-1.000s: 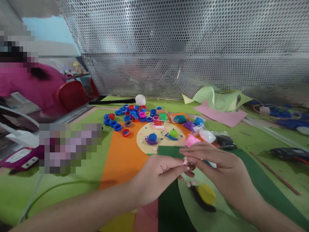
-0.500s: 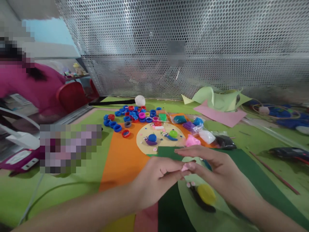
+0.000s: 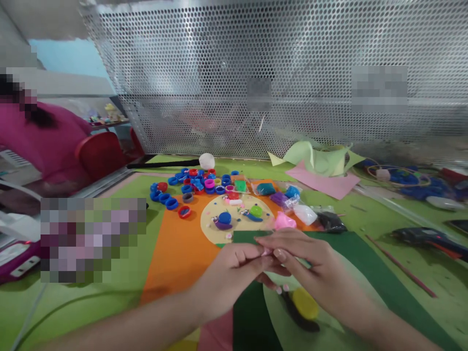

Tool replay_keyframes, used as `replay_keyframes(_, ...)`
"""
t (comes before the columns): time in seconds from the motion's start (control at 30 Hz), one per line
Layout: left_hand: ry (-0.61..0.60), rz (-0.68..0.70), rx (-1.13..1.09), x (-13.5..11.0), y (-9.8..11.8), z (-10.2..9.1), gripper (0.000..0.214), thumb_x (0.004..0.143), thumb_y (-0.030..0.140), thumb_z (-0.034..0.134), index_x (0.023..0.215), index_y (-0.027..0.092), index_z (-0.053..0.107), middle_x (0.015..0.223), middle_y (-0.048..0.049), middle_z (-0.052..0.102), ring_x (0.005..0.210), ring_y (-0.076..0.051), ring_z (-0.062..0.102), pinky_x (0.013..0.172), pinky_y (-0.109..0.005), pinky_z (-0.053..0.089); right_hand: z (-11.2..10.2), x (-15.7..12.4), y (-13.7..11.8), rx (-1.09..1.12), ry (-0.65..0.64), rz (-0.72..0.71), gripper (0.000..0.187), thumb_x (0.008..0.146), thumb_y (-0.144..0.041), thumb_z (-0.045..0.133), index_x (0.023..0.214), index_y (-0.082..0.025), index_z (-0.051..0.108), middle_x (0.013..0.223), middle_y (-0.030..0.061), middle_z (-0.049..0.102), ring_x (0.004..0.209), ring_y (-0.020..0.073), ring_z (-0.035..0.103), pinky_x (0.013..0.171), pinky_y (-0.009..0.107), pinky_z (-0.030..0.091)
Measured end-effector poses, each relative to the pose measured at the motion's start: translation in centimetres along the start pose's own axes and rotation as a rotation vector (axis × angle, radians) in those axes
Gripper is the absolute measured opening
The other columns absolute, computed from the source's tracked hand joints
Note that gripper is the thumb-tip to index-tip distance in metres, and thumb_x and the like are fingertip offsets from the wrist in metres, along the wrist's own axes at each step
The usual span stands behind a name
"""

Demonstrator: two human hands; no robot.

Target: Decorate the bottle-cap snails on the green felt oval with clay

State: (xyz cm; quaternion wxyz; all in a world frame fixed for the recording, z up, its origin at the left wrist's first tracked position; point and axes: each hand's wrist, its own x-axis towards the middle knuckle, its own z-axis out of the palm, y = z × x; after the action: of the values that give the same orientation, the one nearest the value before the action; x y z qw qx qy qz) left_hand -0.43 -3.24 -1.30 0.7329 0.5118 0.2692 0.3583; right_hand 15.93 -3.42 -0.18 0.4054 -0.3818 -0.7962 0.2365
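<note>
A tiny lump of pink modelling clay (image 3: 266, 251) sits at the fingertips where my two hands meet. My left hand (image 3: 234, 273) pinches it between thumb and forefinger. Curled over from the other side, my right hand (image 3: 310, 256) has its thumb and fingers closed about the same lump, partly hiding it. Below them is a clay snail with a yellow shell (image 3: 305, 302), a dark body and pale pink eye tips. It lies on a light green rounded sheet (image 3: 280, 331) over dark green paper (image 3: 248, 312).
Beyond my hands, a cream round (image 3: 210, 234) carries small clay snails on orange paper (image 3: 168, 253). Several coloured rings (image 3: 171, 204) and bagged clay, including a pink lump (image 3: 285, 221), lie behind. At right are a glue gun (image 3: 427, 239) and a thin reddish stick (image 3: 402, 267). A person in pink (image 3: 51, 136) is at left.
My right fingers have curled down closer around my left fingertips, covering more of the pink clay. The view has shifted slightly, so the table's contents appear lower and further left.
</note>
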Motion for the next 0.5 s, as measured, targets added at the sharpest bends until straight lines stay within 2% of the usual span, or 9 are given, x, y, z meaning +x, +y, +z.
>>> replay_keyframes(0.1, 0.029, 0.008, 0.032, 0.0, 0.1, -0.1, 0.020, 0.083, 0.029, 0.059, 0.085, 0.013, 0.072, 0.077, -0.0049, 0.070, 0.070, -0.013, 0.063, 0.069, -0.025, 0.052, -0.1, -0.1, 0.0, 0.033, -0.017, -0.013, 0.025, 0.083, -0.019, 0.051, 0.102, -0.024, 0.067, 0.096, 0.0028, 0.071, 0.092, 0.0155, 0.064, 0.078, 0.029, 0.054)
replay_keyframes(0.23, 0.079, 0.028, 0.129, 0.1, 0.1, -0.5, 0.018, 0.081, 0.030, 0.062, 0.079, 0.015, 0.072, 0.072, -0.0020, 0.069, 0.067, -0.012, 0.062, 0.068, -0.024, 0.051, -0.2, -0.1, -0.2, -0.001, 0.005, 0.100, 0.028, 0.081, -0.021, 0.055, 0.107, -0.024, 0.064, 0.099, 0.0036, 0.070, 0.089, 0.0166, 0.065, 0.074, 0.030, 0.055)
replay_keyframes(0.37, 0.154, 0.025, 0.209, 0.1, 0.0, -0.9, 0.015, 0.076, 0.027, 0.067, 0.070, 0.015, 0.072, 0.066, -0.0011, 0.070, 0.065, -0.012, 0.062, 0.065, -0.021, 0.048, -0.2, 0.1, -0.5, 0.024, 0.002, 0.014, 0.019, 0.079, -0.019, 0.059, 0.094, -0.023, 0.069, 0.091, 0.0024, 0.072, 0.087, 0.0159, 0.065, 0.078, 0.029, 0.053)
replay_keyframes(0.5, 0.102, 0.021, 0.157, 0.0, -0.1, -1.2, 0.015, 0.078, 0.026, 0.065, 0.070, 0.015, 0.072, 0.068, -0.0014, 0.072, 0.068, -0.014, 0.066, 0.066, -0.022, 0.050, -0.3, 0.1, -0.9, 0.088, -0.038, -0.038, 0.019, 0.081, -0.020, 0.058, 0.096, -0.026, 0.069, 0.096, 0.0010, 0.071, 0.094, 0.0152, 0.063, 0.084, 0.027, 0.051)
